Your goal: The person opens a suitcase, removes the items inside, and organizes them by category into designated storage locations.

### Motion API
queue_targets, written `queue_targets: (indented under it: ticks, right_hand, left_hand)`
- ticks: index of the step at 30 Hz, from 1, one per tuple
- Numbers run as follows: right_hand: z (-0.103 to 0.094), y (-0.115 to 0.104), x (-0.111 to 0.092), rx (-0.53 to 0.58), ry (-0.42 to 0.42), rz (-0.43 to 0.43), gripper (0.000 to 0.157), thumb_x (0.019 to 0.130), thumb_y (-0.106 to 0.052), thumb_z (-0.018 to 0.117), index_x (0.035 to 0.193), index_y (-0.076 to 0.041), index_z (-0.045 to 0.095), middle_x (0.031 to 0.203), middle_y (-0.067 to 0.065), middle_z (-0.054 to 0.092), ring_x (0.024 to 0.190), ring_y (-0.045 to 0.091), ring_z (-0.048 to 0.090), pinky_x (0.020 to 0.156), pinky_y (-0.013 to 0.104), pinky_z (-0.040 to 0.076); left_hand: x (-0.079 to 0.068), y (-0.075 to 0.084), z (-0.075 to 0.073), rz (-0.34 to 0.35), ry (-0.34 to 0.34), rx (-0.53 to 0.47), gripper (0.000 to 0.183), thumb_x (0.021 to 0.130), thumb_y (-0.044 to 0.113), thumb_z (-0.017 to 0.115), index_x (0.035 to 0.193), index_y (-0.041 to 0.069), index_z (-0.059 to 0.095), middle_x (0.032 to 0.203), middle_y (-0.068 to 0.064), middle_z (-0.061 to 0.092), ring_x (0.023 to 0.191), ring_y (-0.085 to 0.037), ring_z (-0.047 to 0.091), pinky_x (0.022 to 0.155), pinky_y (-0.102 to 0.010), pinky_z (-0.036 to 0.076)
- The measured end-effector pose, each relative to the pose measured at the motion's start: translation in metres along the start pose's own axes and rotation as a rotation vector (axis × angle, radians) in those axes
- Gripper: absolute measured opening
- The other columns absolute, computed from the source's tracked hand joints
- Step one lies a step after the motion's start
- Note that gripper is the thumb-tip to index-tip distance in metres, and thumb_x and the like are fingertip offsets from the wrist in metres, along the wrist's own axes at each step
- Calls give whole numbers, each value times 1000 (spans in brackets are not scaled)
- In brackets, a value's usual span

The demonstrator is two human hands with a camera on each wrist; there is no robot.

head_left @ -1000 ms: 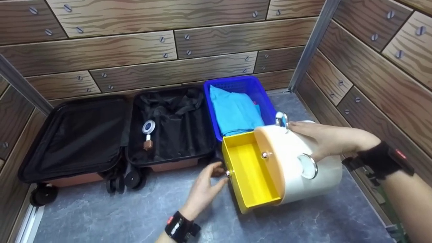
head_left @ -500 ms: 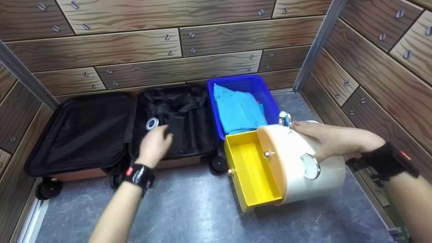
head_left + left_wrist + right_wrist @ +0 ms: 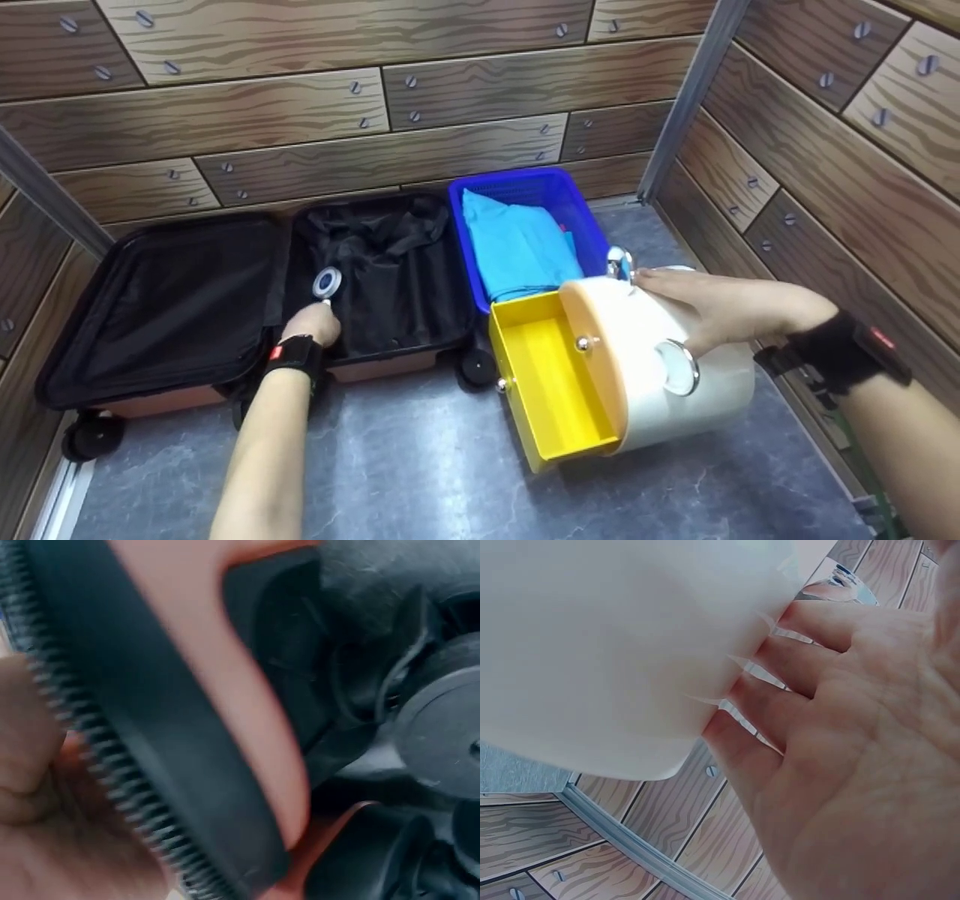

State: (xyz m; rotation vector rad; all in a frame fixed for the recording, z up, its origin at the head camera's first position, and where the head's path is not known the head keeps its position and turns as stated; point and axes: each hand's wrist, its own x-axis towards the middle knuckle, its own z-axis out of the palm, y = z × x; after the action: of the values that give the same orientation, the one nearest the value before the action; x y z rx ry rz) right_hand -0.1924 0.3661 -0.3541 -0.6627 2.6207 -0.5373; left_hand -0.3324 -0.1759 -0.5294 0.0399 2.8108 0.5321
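Note:
My left hand [image 3: 313,325] reaches into the suitcase's right half and grips the lower end of a small tool with a round white-and-blue head [image 3: 327,283]. Its head and part of a white neck show above the fingers; the brown block at its other end is hidden. In the left wrist view, that hand [image 3: 45,795] appears beyond the zipped suitcase edge [image 3: 172,742]. My right hand [image 3: 739,309] lies on a white rounded cabinet [image 3: 697,416] with a chrome tap [image 3: 619,262]. Its straight fingers [image 3: 757,697] press against the white shell. A yellow drawer [image 3: 551,375] stands pulled out from the cabinet's peach front.
The open black-lined suitcase [image 3: 165,300] lies on the grey floor [image 3: 420,472], its wheels [image 3: 477,368] towards me. A blue basket [image 3: 592,225] with folded turquoise cloth [image 3: 517,244] stands behind the drawer. Wood-patterned walls [image 3: 285,112] close the space behind and to the right.
My left hand has let go of the drawer's knob and moved left to the round-headed tool in the suitcase. My right hand stays on the cabinet; the drawer remains pulled out.

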Motion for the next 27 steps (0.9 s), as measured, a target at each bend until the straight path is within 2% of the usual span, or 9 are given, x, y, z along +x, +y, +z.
queue_targets:
  ticks: [4, 6, 7, 9, 12, 14, 17, 22, 27]
  right_hand:
    - [0, -1, 2, -17, -2, -12, 118, 67, -58, 90, 159, -12, 34, 161, 12, 37, 145, 33, 36, 116, 61, 30]
    - [0, -1, 1, -10, -3, -18, 118, 66, -58, 91, 160, -13, 34, 162, 12, 36, 146, 34, 34, 117, 61, 28]
    - [0, -1, 1, -4, -3, -19, 120, 66, -58, 91, 160, -12, 33, 162, 12, 35, 147, 34, 33, 117, 61, 26]
    - [-1, -1, 0, 12, -5, -15, 122, 65, -59, 91, 161, -11, 31, 163, 13, 33, 148, 36, 30, 118, 62, 24]
    - [-1, -2, -1, 18, -8, -1, 126, 65, -60, 91, 162, -10, 28, 165, 14, 30, 150, 38, 27, 118, 64, 21]
    - [-1, -2, -2, 1, -9, 5, 126, 65, -62, 90, 162, -9, 28, 165, 15, 30, 150, 38, 27, 118, 64, 21]
    - [-1, -2, -2, -12, -7, 6, 124, 66, -61, 90, 161, -8, 30, 164, 16, 31, 150, 39, 27, 118, 63, 22]
    - [-1, -1, -1, 48, -13, 7, 122, 67, -57, 91, 161, -9, 30, 163, 16, 32, 148, 38, 30, 117, 63, 25]
    - [-2, -1, 0, 67, -23, 24, 124, 67, -55, 92, 161, -8, 28, 164, 17, 29, 149, 39, 27, 117, 64, 23]
  left_hand:
    - [6, -7, 9, -3, -117, -21, 60, 95, 9, 47, 143, -24, 34, 139, -49, 41, 130, -54, 48, 111, -59, 39]
    - [11, -7, 12, -15, -138, -29, 66, 94, 9, 47, 147, -24, 23, 141, -51, 34, 135, -57, 41, 114, -59, 35]
    - [18, -12, 18, 2, -125, -27, 65, 93, 10, 49, 145, -23, 29, 139, -51, 37, 133, -56, 44, 112, -58, 37]
    - [21, -11, 20, 15, -108, -9, 54, 92, 9, 51, 136, -21, 44, 134, -48, 46, 127, -55, 50, 108, -58, 43]
    - [22, -9, 21, -7, -53, -17, 43, 92, 8, 53, 126, -18, 56, 127, -43, 55, 121, -53, 56, 102, -60, 46]
    - [16, -3, 18, -52, -34, -38, 43, 93, 6, 52, 129, -18, 53, 131, -43, 52, 124, -54, 53, 104, -62, 44]
    - [13, -5, 20, -92, 12, -60, 46, 95, 5, 49, 134, -19, 47, 133, -45, 49, 126, -54, 50, 106, -62, 41]
    - [9, -9, 22, -95, 61, -59, 36, 102, 9, 45, 128, -15, 53, 130, -39, 56, 123, -50, 56, 105, -60, 44]
    - [6, -5, 18, -63, 90, -30, 30, 94, 5, 53, 116, -14, 59, 122, -38, 61, 114, -54, 59, 100, -61, 46]
